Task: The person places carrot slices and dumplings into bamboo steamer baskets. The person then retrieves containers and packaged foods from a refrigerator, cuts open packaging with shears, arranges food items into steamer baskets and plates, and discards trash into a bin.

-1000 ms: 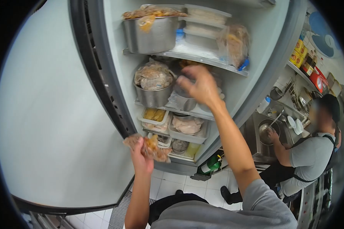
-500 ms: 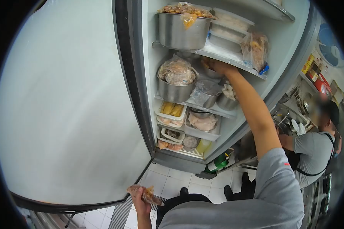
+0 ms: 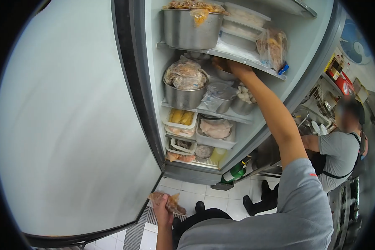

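Note:
My left hand (image 3: 163,211), low beside the open fridge door, is closed around a clear plastic bag of brownish food (image 3: 169,203). My right arm reaches into the fridge. There, my right hand (image 3: 237,68) is at a metal bowl (image 3: 226,75) on the middle shelf, partly covered by the shelf above. Its fingers are in shadow, so their grip cannot be made out. In front of that bowl stand a plastic-covered metal pot (image 3: 221,100) and a pot of white pieces (image 3: 243,100). To the left, a larger pot (image 3: 185,95) holds bagged food.
The fridge door (image 3: 75,125) stands wide open at left. Above my right hand is a metal shelf edge (image 3: 237,60) with a big pot (image 3: 191,29), lidded containers (image 3: 241,29) and a bag (image 3: 273,48). A co-worker (image 3: 341,150) stands close at right by a sink.
The view has shifted slightly. My left hand, with the bag of food, has moved a little to the right and up. My right hand stays at the metal bowl.

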### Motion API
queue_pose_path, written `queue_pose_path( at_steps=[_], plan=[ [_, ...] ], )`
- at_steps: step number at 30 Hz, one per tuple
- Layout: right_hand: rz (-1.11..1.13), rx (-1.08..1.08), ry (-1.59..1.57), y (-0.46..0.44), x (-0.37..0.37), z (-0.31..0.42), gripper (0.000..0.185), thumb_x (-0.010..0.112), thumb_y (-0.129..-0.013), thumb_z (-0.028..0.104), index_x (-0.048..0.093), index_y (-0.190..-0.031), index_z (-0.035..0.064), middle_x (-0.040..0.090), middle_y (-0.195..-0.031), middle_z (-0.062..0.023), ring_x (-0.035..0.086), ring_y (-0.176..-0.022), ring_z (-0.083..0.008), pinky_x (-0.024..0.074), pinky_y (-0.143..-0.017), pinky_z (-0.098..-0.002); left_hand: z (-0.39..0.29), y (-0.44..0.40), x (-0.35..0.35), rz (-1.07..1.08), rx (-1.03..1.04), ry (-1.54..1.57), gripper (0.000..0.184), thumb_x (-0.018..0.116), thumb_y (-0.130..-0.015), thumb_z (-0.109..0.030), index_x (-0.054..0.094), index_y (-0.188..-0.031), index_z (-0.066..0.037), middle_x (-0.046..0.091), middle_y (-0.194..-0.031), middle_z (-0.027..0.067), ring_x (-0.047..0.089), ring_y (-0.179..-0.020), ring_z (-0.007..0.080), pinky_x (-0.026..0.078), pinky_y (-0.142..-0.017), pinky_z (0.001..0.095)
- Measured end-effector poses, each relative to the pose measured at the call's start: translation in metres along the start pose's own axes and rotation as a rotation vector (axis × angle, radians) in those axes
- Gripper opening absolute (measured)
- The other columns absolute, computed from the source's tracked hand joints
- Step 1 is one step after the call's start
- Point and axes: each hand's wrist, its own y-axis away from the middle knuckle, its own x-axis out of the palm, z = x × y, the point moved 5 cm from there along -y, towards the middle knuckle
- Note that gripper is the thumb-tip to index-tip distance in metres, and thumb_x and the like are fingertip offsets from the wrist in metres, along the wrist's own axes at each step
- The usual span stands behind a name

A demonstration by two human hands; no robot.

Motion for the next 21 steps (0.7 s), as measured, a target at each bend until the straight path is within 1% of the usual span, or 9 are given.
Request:
queue_pose_path(
  at_steps=[2, 4, 6, 8, 11, 12, 14, 19, 21],
  plan=[
    [-0.03, 0.021, -0.037, 0.003, -0.015, 0.003, 0.039, 0.044, -0.099, 0.034, 0.064, -0.115, 0.0039, 0.067, -0.115, -0.02, 0.062, -0.106, -0.038, 0.0463, -0.094, -0.0453, 0.008, -0.007, 0.018, 0.067, -0.017, 0.002, 0.035, 0.065, -0.089, -0.002, 0.047, -0.119, -0.005, 0.059, -0.097, 0.0053, 0.06, -0.088, 0.0162, 0.051, -0.079, 0.0307],
    [0.112, 0.168, -0.2, 0.005, -0.022, -0.001, 0.039, 0.047, -0.098, 0.034, 0.065, -0.116, 0.0049, 0.065, -0.12, -0.0202, 0.06, -0.113, -0.0372, 0.0445, -0.098, -0.0447, 0.018, -0.011, 0.037, 0.135, -0.059, 0.013, 0.034, 0.065, -0.09, -0.001, 0.048, -0.119, -0.005, 0.059, -0.097, 0.0052, 0.06, -0.088, 0.0155, 0.051, -0.079, 0.0302],
    [0.126, 0.183, -0.232, 0.008, -0.032, 0.005, 0.039, 0.048, -0.097, 0.035, 0.066, -0.115, 0.005, 0.064, -0.123, -0.0204, 0.059, -0.115, -0.0372, 0.0442, -0.099, -0.0446, 0.023, -0.016, 0.055, 0.15, -0.008, -0.01, 0.027, 0.064, -0.092, -0.008, 0.051, -0.115, -0.005, 0.062, -0.096, 0.0073, 0.064, -0.087, 0.0175, 0.055, -0.077, 0.0328],
    [0.143, 0.195, -0.263, 0.01, -0.045, 0.02, 0.038, 0.05, -0.096, 0.035, 0.067, -0.113, 0.0051, 0.062, -0.125, -0.0206, 0.058, -0.117, -0.0371, 0.044, -0.1, -0.0445, 0.032, -0.021, 0.078, 0.207, -0.113, 0.009, 0.03, 0.064, -0.091, -0.008, 0.05, -0.118, -0.006, 0.063, -0.099, 0.0083, 0.064, -0.09, 0.0173, 0.055, -0.078, 0.0316],
    [0.34, 0.504, -0.896, 0.017, -0.035, 0.019, 0.04, 0.054, -0.093, 0.036, 0.067, -0.116, 0.0061, 0.06, -0.13, -0.019, 0.056, -0.118, -0.0375, 0.0446, -0.1, -0.0442, 0.042, -0.037, 0.134, 0.344, -0.192, 0.041, 0.042, 0.067, -0.089, 0.001, 0.048, -0.126, -0.007, 0.06, -0.099, 0.0028, 0.061, -0.087, 0.012, 0.052, -0.077, 0.0272],
    [0.3, 0.303, -0.426, 0.01, -0.022, 0.003, 0.04, 0.056, -0.091, 0.032, 0.064, -0.119, 0.0051, 0.06, -0.13, -0.0204, 0.056, -0.119, -0.0385, 0.0448, -0.1, -0.0444, 0.04, -0.039, 0.159, 0.379, -0.187, 0.047, 0.044, 0.067, -0.089, 0.001, 0.048, -0.128, -0.007, 0.06, -0.099, 0.0023, 0.061, -0.087, 0.0118, 0.052, -0.077, 0.0266],
    [0.259, 0.107, 0.051, 0.012, 0.002, -0.018, 0.042, 0.059, -0.089, 0.028, 0.062, -0.123, 0.0041, 0.059, -0.13, -0.0219, 0.056, -0.12, -0.0395, 0.0451, -0.1, -0.0445, 0.035, -0.039, 0.205, 0.454, -0.187, 0.036, 0.047, 0.067, -0.09, -0.001, 0.047, -0.132, -0.007, 0.062, -0.106, 0.0046, 0.062, -0.094, 0.0137, 0.053, -0.081, 0.0276],
    [0.203, 0.406, -0.047, 0.036, -0.001, -0.032, 0.047, 0.06, -0.084, 0.009, 0.055, -0.129, -0.0022, 0.057, -0.13, -0.0281, 0.053, -0.123, -0.0421, 0.042, -0.106, -0.0448, 0.014, -0.051, 0.302, 0.675, -0.124, -0.009, 0.051, 0.069, -0.09, -0.009, 0.046, -0.135, -0.008, 0.063, -0.113, 0.008, 0.062, -0.103, 0.0171, 0.054, -0.086, 0.0323],
    [0.115, 0.363, -0.12, 0.038, -0.007, -0.027, 0.045, 0.061, -0.084, 0.011, 0.058, -0.127, -0.0007, 0.057, -0.13, -0.0264, 0.053, -0.123, -0.0411, 0.0426, -0.105, -0.0442, 0.01, -0.061, 0.34, 0.759, -0.102, 0.03, 0.05, 0.071, -0.089, -0.012, 0.048, -0.132, -0.008, 0.063, -0.109, 0.0073, 0.062, -0.102, 0.0175, 0.055, -0.081, 0.0345]
  ],
)
